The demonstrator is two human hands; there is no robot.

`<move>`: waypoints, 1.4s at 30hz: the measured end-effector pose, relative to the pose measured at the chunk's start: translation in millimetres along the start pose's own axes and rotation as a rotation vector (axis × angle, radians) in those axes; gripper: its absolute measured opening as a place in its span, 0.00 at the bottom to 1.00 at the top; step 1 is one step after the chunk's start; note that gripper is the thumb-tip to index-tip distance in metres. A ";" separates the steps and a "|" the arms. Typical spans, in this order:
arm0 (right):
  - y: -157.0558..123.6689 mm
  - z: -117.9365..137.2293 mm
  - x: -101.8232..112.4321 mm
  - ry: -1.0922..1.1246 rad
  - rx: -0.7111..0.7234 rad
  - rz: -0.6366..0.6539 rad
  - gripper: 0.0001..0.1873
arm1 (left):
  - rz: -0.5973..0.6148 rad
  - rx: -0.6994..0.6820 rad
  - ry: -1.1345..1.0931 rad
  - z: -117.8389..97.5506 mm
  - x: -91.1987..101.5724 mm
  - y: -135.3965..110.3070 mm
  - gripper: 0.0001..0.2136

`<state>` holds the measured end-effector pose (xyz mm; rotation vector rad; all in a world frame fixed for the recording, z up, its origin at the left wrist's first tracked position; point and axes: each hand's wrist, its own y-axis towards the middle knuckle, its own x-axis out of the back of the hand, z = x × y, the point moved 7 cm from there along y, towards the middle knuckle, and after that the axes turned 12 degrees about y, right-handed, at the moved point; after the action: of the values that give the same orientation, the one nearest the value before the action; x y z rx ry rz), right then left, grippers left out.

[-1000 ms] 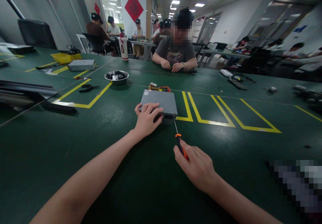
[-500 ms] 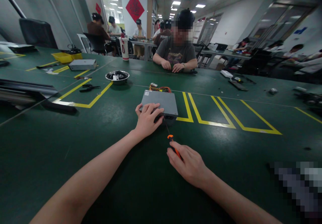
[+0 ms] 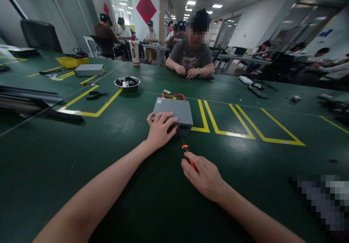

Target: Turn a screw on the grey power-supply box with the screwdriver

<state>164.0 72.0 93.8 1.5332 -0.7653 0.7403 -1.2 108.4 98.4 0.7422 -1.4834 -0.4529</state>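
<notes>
A grey metal power-supply box [image 3: 176, 111] lies flat on the green table [image 3: 136, 184], with coloured wires [image 3: 173, 96] at its far end. My left hand [image 3: 160, 128] rests on the box's near left corner, fingers curled over the edge and pressing it down. My right hand [image 3: 205, 177] is closed round an orange-and-black screwdriver [image 3: 188, 155]. The thin shaft points at the box's near face, and its tip is at or just short of that face.
A person sits across the table, hands together on it. A metal bowl [image 3: 127, 83] with small parts and black pliers [image 3: 96, 95] lie to the left, among yellow floor-tape lines. Another grey box [image 3: 89, 70] and a yellow tray [image 3: 71, 62] sit far left. More people work behind.
My right hand has shifted left with the screwdriver, swinging its tip from the box's right corner toward the middle of the near face. My left hand has stayed on the box.
</notes>
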 end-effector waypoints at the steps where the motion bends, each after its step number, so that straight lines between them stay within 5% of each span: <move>1: 0.7 0.6 -0.3 0.005 -0.007 0.004 0.09 | -0.002 0.002 -0.001 0.1 0.0 0.0 0.10; 8: 7.3 7.4 -10.6 0.113 -0.087 0.156 0.21 | -0.006 0.001 0.001 -0.4 -0.4 0.3 0.10; 15: 1.4 8.8 -15.2 0.247 -0.002 0.127 0.12 | -0.005 0.004 0.000 -0.1 -0.5 0.2 0.10; 35: 1.7 6.8 -29.3 0.410 -0.102 0.247 0.18 | -0.006 -0.004 0.000 -6.5 4.9 0.3 0.10; 42: 3.5 10.6 -14.2 0.286 -0.008 0.062 0.15 | -0.001 -0.075 0.030 -8.9 4.0 -0.7 0.13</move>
<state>153.2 62.0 83.3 1.3634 -0.6025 0.9771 8.0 106.6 101.4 0.6880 -1.4303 -0.4935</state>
